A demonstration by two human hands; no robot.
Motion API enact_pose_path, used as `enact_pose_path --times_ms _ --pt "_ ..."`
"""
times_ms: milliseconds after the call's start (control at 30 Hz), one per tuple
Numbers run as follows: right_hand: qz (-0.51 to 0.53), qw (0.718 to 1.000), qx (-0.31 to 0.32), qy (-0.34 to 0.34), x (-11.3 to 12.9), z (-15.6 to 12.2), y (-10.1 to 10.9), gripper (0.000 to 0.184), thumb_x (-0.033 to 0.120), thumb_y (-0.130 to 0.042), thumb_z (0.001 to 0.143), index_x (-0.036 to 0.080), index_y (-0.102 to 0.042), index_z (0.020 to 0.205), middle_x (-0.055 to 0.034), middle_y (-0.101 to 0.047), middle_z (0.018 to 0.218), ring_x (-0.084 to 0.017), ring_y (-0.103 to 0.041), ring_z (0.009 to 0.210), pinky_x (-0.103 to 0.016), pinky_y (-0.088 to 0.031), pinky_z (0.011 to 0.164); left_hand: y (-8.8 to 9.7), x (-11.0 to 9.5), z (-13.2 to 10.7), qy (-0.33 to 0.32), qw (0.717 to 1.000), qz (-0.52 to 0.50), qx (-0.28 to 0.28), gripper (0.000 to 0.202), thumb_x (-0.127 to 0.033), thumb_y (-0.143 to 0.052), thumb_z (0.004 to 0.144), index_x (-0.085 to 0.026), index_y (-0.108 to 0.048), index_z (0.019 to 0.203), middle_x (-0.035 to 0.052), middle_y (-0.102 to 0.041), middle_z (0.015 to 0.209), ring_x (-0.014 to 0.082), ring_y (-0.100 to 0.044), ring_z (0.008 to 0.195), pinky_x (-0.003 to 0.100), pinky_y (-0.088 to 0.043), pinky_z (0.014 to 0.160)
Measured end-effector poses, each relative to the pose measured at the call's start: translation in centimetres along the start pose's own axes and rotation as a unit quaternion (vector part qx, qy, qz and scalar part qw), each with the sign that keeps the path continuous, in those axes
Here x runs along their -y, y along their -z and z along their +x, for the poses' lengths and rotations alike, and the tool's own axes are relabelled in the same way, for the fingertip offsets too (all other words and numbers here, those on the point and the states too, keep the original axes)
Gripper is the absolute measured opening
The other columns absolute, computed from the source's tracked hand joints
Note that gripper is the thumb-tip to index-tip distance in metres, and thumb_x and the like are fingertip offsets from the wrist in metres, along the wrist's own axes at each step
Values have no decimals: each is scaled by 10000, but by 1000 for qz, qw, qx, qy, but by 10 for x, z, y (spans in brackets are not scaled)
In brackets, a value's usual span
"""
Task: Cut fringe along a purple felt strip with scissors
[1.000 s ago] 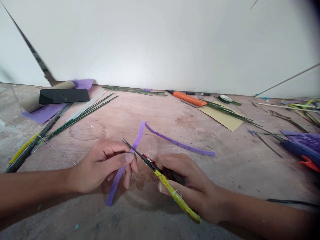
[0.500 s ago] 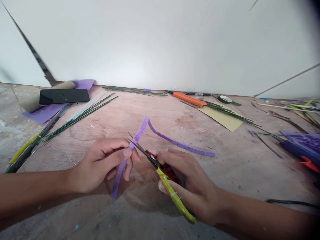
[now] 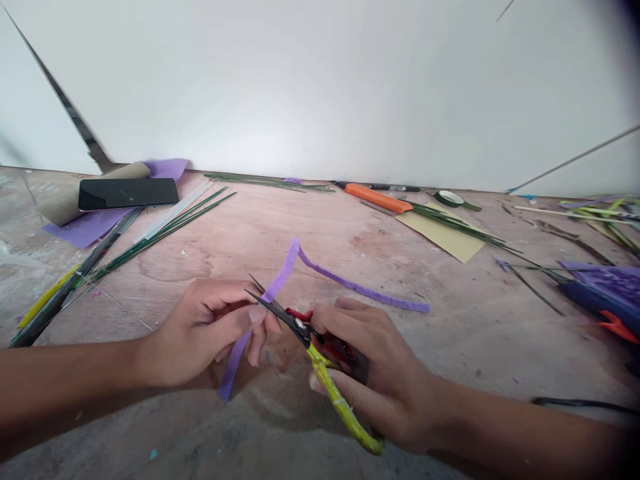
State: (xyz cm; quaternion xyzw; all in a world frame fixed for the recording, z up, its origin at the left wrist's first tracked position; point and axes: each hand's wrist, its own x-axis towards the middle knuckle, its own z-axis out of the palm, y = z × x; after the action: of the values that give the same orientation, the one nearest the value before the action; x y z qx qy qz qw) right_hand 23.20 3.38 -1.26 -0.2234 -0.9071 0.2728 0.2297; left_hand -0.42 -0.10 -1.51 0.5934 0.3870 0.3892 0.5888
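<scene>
My left hand (image 3: 210, 330) pinches a long purple paper strip (image 3: 350, 287) between thumb and fingers; the strip hangs below the hand and arcs up and away to the right across the tabletop. My right hand (image 3: 370, 367) grips small scissors (image 3: 320, 363) with a yellow handle and red inner grip. The dark blades are parted at the strip's edge, right beside my left thumb tip.
A black phone (image 3: 128, 192) lies on purple paper at the far left, beside green wire stems (image 3: 165, 230). An orange cutter (image 3: 379, 198), green tape roll (image 3: 450, 197) and tan card (image 3: 445, 237) sit at the back. Purple and blue items (image 3: 607, 290) lie right.
The scissors have shifted slightly left along the strip and the blades have parted. The strip's raised bend moved a little right. The left hand keeps its pinch.
</scene>
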Motion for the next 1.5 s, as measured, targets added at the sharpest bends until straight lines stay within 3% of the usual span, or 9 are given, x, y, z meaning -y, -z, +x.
enact_pose_path --times_ms 1067,1500 --pt "49 999 12 13 -2 0 1 255 306 -509 953 200 -403 747 38 -435 648 -121 -367 579 -269 -270 596 -1 -4 0 68 997 -17 23 341 -411 -519 954 -127 -645 814 1 -610 545 49 -445 378 130 -305 356" --pt "7 999 7 -32 0 1 1 279 327 -513 925 206 -367 720 43 -429 617 -122 -373 555 -275 -241 552 -2 -3 2 29 999 -33 -13 336 -404 -521 959 -128 -649 816 4 -628 587 43 -402 395 148 -284 363"
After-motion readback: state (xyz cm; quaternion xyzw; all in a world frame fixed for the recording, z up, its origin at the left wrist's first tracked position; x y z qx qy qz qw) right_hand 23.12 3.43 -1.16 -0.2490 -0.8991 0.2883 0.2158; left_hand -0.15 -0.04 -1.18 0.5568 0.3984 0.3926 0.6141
